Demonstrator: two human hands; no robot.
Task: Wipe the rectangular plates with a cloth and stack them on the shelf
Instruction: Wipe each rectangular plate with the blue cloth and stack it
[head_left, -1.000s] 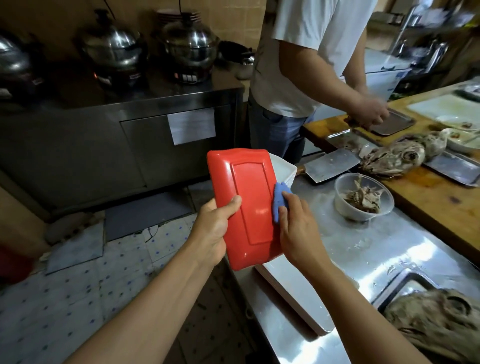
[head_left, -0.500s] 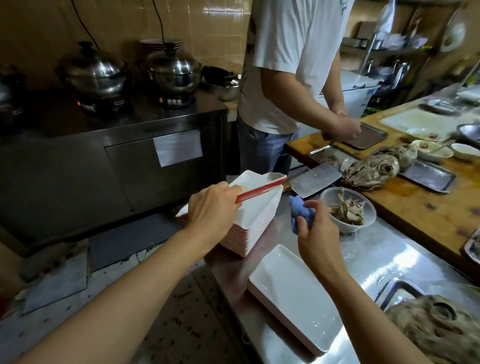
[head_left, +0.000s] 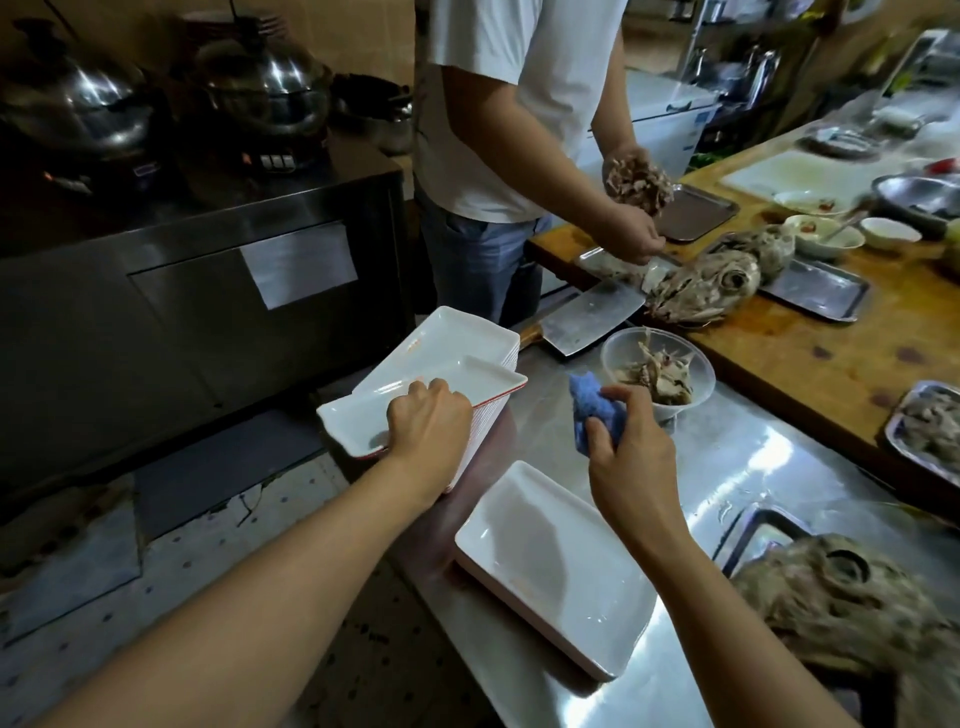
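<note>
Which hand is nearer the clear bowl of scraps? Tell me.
The right. The right hand, gripping the blue cloth, is just in front of the clear bowl. The left hand rests on the top plate of the stack, farther to the left.

A steel counter (head_left: 727, 467) carries a stack of plates (head_left: 483, 431), a lone white plate (head_left: 550, 566), a cleaver (head_left: 587, 322) and a plastic bowl (head_left: 696, 374); a wooden board (head_left: 810, 358) adjoins it.
</note>
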